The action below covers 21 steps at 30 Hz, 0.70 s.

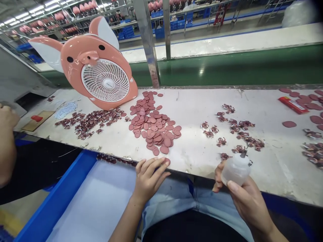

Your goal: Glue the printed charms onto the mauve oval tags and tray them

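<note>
My left hand reaches to the front edge of the bench, fingers stretched out and apart. Its index fingertip touches a dusky-red oval disc at the edge. Just beyond lies a loose pile of similar discs. In my right hand is a translucent squeeze bottle with a thin dark nozzle, tilted over the bench edge, the fingers and thumb wrapped round it. Several small dark-red pieces with pale bits lie scattered behind the bottle.
A pink pig-shaped fan stands on the bench, beside a heap of small dark-red parts. At far left shows another person's arm. A red packet lies at right. Below the bench is a blue-rimmed bin. A metal post rises behind.
</note>
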### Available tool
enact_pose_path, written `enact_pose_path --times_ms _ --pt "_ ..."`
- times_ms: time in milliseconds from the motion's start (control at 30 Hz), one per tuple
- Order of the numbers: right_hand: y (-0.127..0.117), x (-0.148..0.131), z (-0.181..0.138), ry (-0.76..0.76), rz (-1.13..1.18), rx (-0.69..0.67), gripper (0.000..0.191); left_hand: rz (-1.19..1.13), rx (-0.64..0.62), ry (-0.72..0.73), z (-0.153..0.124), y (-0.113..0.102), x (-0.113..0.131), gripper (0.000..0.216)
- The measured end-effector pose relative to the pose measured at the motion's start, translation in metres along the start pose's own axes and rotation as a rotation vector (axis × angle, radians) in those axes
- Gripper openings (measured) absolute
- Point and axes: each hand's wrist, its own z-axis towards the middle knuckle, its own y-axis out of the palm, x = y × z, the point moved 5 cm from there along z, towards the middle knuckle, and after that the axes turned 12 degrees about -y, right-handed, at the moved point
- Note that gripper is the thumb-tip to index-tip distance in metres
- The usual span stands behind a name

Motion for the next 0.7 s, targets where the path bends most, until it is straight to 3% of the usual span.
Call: enact_pose_path --times_ms 167,233,267,367,433,567,700 --pt "0.013 -0.004 0.000 0.073 -0.072 0.007 0.024 -0.198 -0.003 -0.131 0.006 -0.007 0.019 0.028" --pt "0.025 -0.007 0.003 0.113 -0.065 -0.048 0.023 -0.386 -0.075 -0.347 0.012 -0.006 0.031 0.016" --pt "0.032 -0.009 0.005 0.126 -0.045 -0.080 0.024 -0.582 -0.164 -0.535 0.014 0.000 0.034 0.012" --pt "0.050 -0.013 0.014 0.148 0.026 -0.118 0.029 -1.093 -0.372 -0.987 0.010 0.019 0.051 0.018" --pt "0.057 -0.015 0.018 0.161 0.055 -0.108 0.032 -1.220 -0.387 -1.119 0.007 0.026 0.058 0.024" --pt "0.063 -0.015 0.020 0.200 0.136 -0.108 0.038 -1.329 -0.352 -1.206 -0.002 0.037 0.060 0.048" --pt "0.062 -0.012 0.019 0.209 0.178 -0.186 0.051 -1.437 -0.737 -1.415 -0.019 0.058 0.061 0.052"
